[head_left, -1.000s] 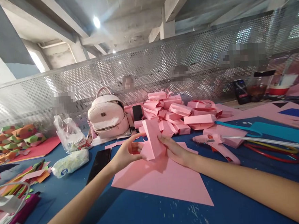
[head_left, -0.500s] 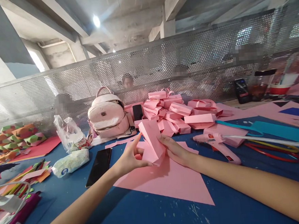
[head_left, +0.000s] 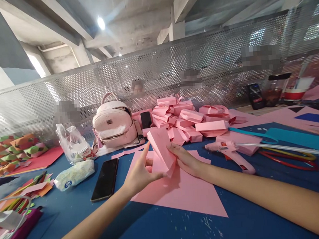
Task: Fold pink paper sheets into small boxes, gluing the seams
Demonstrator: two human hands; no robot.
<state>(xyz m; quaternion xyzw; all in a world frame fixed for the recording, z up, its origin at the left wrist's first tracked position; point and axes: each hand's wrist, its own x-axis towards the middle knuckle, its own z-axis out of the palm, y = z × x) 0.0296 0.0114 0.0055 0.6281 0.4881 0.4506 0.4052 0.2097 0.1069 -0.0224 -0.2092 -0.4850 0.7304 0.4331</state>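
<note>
A folded pink paper piece [head_left: 161, 150] is held tilted between both hands, above a flat pink sheet [head_left: 192, 195] on the blue table. My left hand [head_left: 140, 172] grips its left side, with the thumb at the lower edge and some fingers hidden behind the paper. My right hand [head_left: 185, 159] has fingers closed on its right side. Just behind is a heap of folded pink paper pieces [head_left: 186, 114]. A pink glue gun [head_left: 230, 152] lies to the right of my right hand.
A pink backpack [head_left: 113, 124], black phone [head_left: 105, 179], tissue pack [head_left: 74, 174] and plastic bag [head_left: 73, 143] are left of centre. A purple power strip [head_left: 20, 235] sits at the near left. Teal paper [head_left: 300, 138] and cups [head_left: 273, 91] are right. People show behind the mesh panel.
The left fingers and thumb have shifted slightly round the folded paper, which now stands a little more closed. The whole view has moved slightly.
</note>
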